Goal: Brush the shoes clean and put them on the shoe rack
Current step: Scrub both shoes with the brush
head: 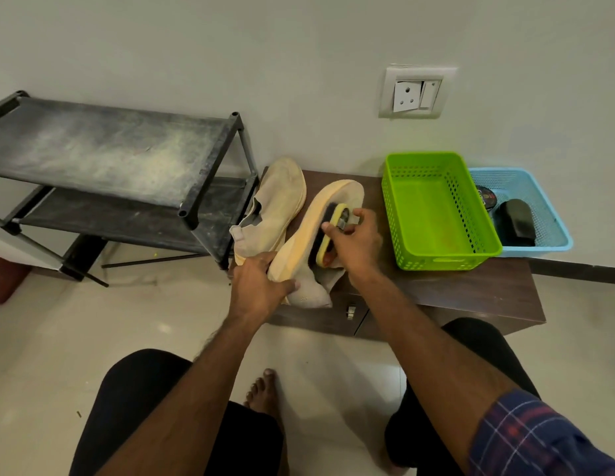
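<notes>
Two beige knit shoes with pale yellow soles lie on a low dark wooden cabinet (470, 290). The nearer shoe (309, 231) is tipped on its side, sole toward me. My left hand (261, 283) grips its heel end at the cabinet's front left corner. My right hand (354, 238) holds a yellow-backed brush (330, 235) with dark bristles pressed against that shoe's sole edge. The second shoe (282, 197) lies behind it, next to the rack. The black two-shelf shoe rack (103, 149) stands on the floor to the left, its shelves dusty and bare.
A green plastic basket (440, 214) sits on the cabinet at the right, with nothing in it. Behind it a blue basket (543, 214) holds a round polish tin and a black brush. A wall socket (416, 92) is above. My knees and a bare foot (264, 389) are on the tiled floor.
</notes>
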The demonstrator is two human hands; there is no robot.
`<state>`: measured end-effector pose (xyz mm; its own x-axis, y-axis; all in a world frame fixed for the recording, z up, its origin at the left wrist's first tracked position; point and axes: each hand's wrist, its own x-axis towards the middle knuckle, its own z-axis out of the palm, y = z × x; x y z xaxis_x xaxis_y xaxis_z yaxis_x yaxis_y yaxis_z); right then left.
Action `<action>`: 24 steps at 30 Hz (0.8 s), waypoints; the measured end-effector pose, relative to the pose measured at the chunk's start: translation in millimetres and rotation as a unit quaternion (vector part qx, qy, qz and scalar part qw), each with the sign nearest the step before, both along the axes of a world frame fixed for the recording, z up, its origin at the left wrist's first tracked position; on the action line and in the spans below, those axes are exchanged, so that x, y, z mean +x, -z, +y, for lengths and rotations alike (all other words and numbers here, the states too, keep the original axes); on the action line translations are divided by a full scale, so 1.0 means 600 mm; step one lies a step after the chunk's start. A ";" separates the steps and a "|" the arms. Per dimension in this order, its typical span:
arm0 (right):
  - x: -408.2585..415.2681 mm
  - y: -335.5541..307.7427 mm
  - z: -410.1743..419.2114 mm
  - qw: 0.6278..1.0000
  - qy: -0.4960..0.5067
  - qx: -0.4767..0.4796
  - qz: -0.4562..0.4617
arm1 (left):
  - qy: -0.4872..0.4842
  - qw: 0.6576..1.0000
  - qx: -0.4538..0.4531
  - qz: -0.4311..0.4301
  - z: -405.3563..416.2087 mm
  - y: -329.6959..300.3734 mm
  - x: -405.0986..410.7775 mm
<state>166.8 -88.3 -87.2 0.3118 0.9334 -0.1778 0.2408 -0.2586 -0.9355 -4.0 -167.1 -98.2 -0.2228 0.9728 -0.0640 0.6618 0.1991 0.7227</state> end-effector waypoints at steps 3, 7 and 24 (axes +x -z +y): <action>0.014 0.000 0.009 0.997 0.049 -0.015 0.066 | -0.016 1.000 -0.001 -0.009 -0.003 0.000 -0.005; 0.001 0.014 -0.009 0.980 -0.067 -0.112 0.151 | -0.004 1.000 0.008 -0.010 0.000 -0.001 -0.006; -0.035 -0.011 -0.030 0.997 0.019 0.003 0.077 | 0.009 0.998 -0.054 -0.038 -0.014 -0.015 -0.006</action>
<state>145.9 -106.3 -80.5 0.3161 0.9226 -0.2213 0.0844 -0.2597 -0.9620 -7.8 -175.3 -89.3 -0.1960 0.9633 -0.1836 0.6108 0.2664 0.7456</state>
